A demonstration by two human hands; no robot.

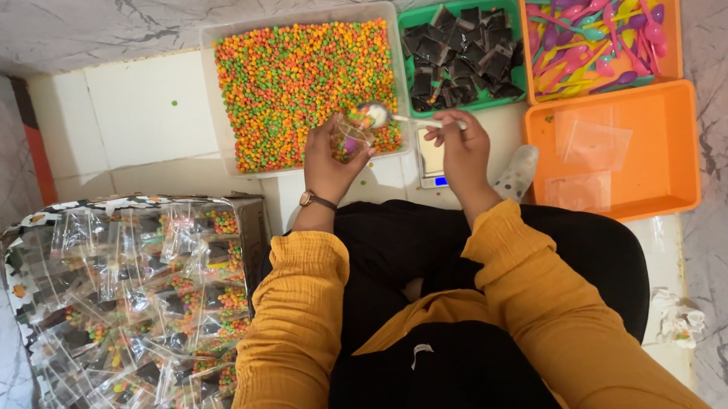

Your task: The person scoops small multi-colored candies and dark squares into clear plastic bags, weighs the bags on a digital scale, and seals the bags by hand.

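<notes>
Left hand point(328, 161) holds clear pouch point(352, 137); right hand point(461, 149) tips spoon point(381, 115) in.

Clear filled packets point(142, 317) (box, left); blue screen point(438, 181)

White tiled floor point(135, 108) carrying a clear tub of coloured candy point(237, 31), a green tray point(410, 17), two orange trays point(684, 137), a small scale point(432, 166) and a box of filled bags point(126, 309).
</notes>
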